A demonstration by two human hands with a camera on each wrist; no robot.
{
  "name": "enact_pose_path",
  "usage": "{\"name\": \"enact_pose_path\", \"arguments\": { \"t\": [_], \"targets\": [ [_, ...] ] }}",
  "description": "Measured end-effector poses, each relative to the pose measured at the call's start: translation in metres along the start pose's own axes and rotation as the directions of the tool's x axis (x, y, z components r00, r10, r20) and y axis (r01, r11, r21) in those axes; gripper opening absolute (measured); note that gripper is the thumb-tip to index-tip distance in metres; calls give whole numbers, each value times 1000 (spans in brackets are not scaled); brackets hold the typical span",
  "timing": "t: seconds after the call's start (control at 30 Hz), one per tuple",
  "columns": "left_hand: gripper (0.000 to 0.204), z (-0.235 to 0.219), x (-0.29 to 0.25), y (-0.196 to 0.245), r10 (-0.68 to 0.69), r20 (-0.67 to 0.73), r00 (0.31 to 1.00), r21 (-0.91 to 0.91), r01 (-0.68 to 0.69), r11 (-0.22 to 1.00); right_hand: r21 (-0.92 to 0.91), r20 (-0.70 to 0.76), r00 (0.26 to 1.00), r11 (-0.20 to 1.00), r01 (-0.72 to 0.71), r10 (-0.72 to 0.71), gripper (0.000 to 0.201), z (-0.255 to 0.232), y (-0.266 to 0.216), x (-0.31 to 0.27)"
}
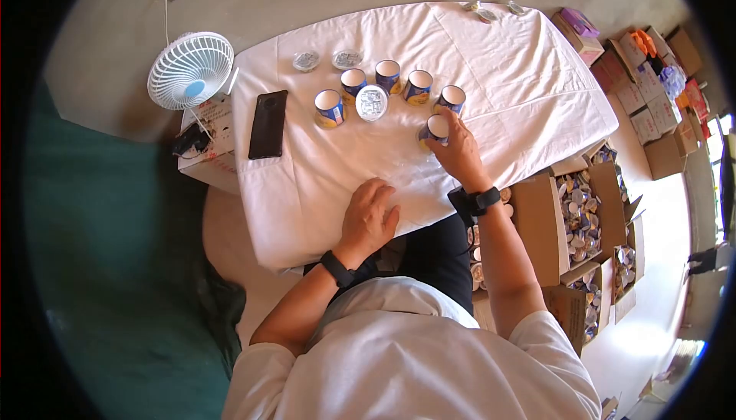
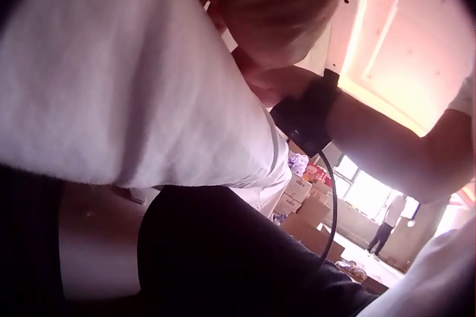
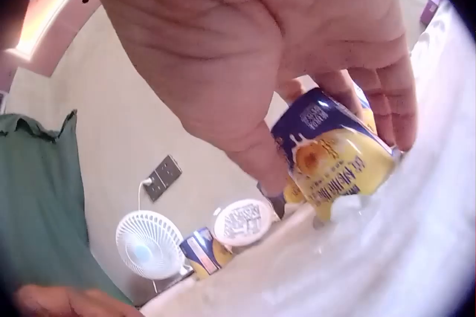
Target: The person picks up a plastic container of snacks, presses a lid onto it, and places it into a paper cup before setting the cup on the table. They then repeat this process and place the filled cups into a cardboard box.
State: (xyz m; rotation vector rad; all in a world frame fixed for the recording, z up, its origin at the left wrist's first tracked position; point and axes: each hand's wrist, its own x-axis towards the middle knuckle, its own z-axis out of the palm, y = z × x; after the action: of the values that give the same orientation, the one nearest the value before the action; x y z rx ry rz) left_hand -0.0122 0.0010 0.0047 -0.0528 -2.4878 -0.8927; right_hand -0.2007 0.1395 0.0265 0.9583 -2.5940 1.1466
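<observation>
My right hand holds a blue-and-yellow printed cup near the front of the white-clothed table. Its thumb lies on one side of the cup and the fingers on the other. Just behind it stands another cup, open end up. Several more such cups, among them one at the left, form a curved row. A round white piece with a printed face sits in front of that row. My left hand rests by the table's near edge, fingers loosely bent, holding nothing.
A dark phone lies at the table's left, with a white fan beyond. Two round, flat pieces are behind the cups. Cardboard boxes full of small round items stand right of the table.
</observation>
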Motion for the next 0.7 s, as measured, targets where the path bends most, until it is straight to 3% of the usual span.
{"name": "enact_pose_path", "arguments": {
  "t": [0.13, 0.17, 0.23, 0.27, 0.3, 0.37, 0.43, 0.47, 0.5, 0.57, 0.6, 0.63, 0.67, 0.7],
  "targets": [
    [40, 0, -2, -4, -31, -25, 999, -61, 29, 998, 198, 94, 972, 953, -229, 214, 58, -9, -19, -1],
    [44, 1, -2, -4, -50, -43, 998, -91, 46, 995, 383, 93, 956, 876, -294, 280, 55, -10, -24, -2],
    [52, 1, -1, -3, -97, -99, 990, -174, 79, 982, 699, 132, 906, 610, -373, 403, 48, -11, -33, -6],
    [58, 2, -1, -3, -126, -136, 983, -227, 93, 969, 786, 344, 856, 380, -488, 386, 39, -17, -39, -9],
    [63, 2, 0, -2, -154, -172, 973, -279, 102, 955, 826, 457, 829, 193, -530, 321, 40, -14, -42, -16],
    [71, -3, 5, 5, -204, -248, 947, -381, 98, 919, 823, 524, 809, 84, -561, 266, 41, 5, -60, -35],
    [78, -5, 1, 4, -238, -266, 934, -410, 114, 905, 649, 675, 691, 238, -722, 258, 41, 20, -72, -56],
    [80, -5, -3, -2, -245, -250, 937, -389, 135, 911, 497, 721, 659, 502, -707, 215, 45, 17, -79, -59],
    [83, -6, -6, -5, -252, -234, 939, -367, 155, 917, 512, 617, 764, 641, -572, 189, 41, 19, -78, -63],
    [82, -7, -5, -2, -253, -257, 933, -255, 188, 949, 359, 248, 945, 886, -295, 215, 30, 34, -48, -63],
    [82, -9, -2, -1, -222, -281, 934, -188, 173, 967, 334, 105, 970, 911, -241, 218, 20, 15, -60, -51],
    [81, -10, 0, 0, -188, -304, 934, -121, 158, 980, 156, -76, 995, 987, -50, 62, 18, 14, -48, -43],
    [79, -4, -2, -2, -262, -307, 915, -222, 199, 954, 12, -86, 996, 999, -31, 32, 19, 10, -42, -42],
    [78, -4, -1, -1, -249, -304, 920, -204, 193, 960, -132, -90, 996, 991, -13, 1, 20, 5, -40, -41]
  ]
}}
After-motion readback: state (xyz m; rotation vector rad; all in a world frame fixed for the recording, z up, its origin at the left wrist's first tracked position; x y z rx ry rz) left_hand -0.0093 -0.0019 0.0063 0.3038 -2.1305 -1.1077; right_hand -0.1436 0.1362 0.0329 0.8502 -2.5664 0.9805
